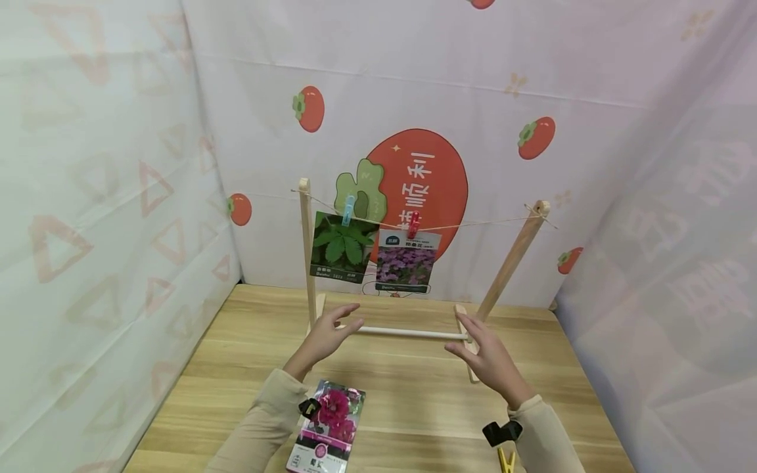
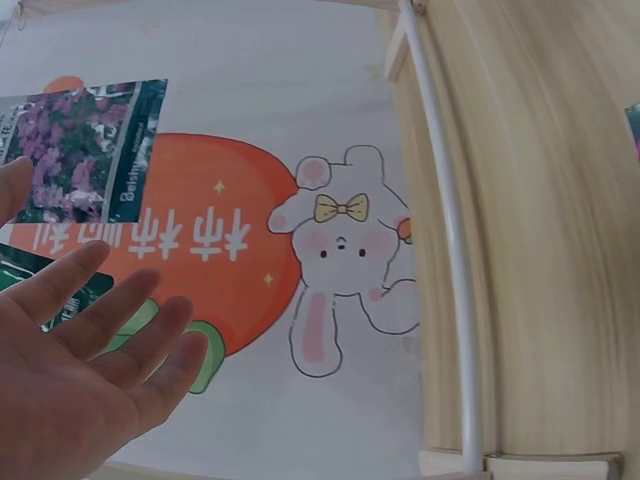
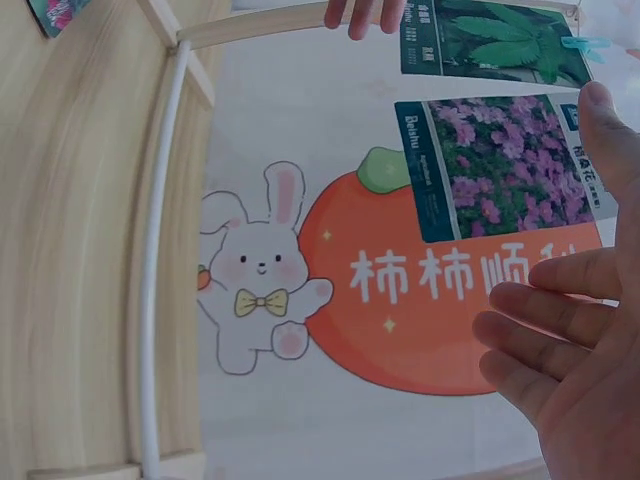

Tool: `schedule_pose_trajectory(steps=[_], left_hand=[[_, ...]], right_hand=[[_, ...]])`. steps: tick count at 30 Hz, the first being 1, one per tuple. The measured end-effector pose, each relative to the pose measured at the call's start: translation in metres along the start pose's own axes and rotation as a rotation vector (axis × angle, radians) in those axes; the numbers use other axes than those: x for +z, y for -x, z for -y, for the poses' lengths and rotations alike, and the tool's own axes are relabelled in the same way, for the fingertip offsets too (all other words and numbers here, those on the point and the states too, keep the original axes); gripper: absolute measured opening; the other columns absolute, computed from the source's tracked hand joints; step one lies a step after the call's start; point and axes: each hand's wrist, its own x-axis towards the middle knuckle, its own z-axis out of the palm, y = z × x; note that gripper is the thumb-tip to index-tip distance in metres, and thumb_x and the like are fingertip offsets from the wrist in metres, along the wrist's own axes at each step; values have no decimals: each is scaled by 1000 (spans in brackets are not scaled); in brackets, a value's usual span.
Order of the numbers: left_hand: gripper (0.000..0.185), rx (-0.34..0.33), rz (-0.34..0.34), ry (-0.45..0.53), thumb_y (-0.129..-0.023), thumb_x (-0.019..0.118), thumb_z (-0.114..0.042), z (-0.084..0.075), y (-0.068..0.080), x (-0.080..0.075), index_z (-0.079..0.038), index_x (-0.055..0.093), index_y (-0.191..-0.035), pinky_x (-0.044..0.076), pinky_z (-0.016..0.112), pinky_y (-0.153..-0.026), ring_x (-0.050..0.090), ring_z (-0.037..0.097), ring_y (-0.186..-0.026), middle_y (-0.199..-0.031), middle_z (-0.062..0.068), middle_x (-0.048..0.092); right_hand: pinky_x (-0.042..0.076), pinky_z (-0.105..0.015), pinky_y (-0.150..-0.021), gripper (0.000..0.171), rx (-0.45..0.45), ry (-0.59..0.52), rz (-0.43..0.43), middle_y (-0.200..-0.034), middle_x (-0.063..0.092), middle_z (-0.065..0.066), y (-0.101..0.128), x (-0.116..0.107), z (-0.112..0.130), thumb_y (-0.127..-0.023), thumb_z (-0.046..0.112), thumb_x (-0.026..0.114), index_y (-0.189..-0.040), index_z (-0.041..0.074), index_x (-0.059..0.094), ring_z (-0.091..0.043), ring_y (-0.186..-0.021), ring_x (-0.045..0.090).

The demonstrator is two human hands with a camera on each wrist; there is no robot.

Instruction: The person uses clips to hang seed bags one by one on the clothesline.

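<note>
Head view: my left hand (image 1: pixel 328 334) and right hand (image 1: pixel 486 351) hover, fingers relaxed, gripping nothing, at either end of the white rod (image 1: pixel 411 333) of the wooden rack (image 1: pixel 307 253); seed packet (image 1: pixel 327 430) lies near-left on the table (image 1: pixel 414 401). Left wrist: palm spread, purple-flower packet (image 2: pixel 85 150) far. Right wrist: fingers loose, green-leaf packet (image 3: pixel 490 40) beyond.

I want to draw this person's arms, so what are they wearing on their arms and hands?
Both arms have long beige sleeves, left sleeve and right sleeve, reaching down to the wrists. The left hand and right hand are bare: no gloves, and no rings that I can see. A small black clip-like mount sits at each wrist, one on the left and one on the right.
</note>
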Motion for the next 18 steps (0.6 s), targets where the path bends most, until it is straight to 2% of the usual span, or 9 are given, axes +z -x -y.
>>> schedule_pose_trajectory(steps=[11,18], left_hand=[[52,-18,-17,13,-95,63,-32,23,9,2,-6,52,-139,36,58,-111,46,37,-135,-144,14,52],[50,-76,-26,-13,-96,62,-29,35,15,5,-4,53,-138,36,60,-109,47,38,-134,-142,15,54]], right_hand=[[45,-64,-96,66,65,-11,-45,-135,54,-26,25,11,-18,-89,27,71,-141,-4,47,-47,-124,52],[46,-64,-95,64,118,-21,-49,-132,56,-27,40,20,-29,-89,26,71,-140,-4,48,-47,-122,54]])
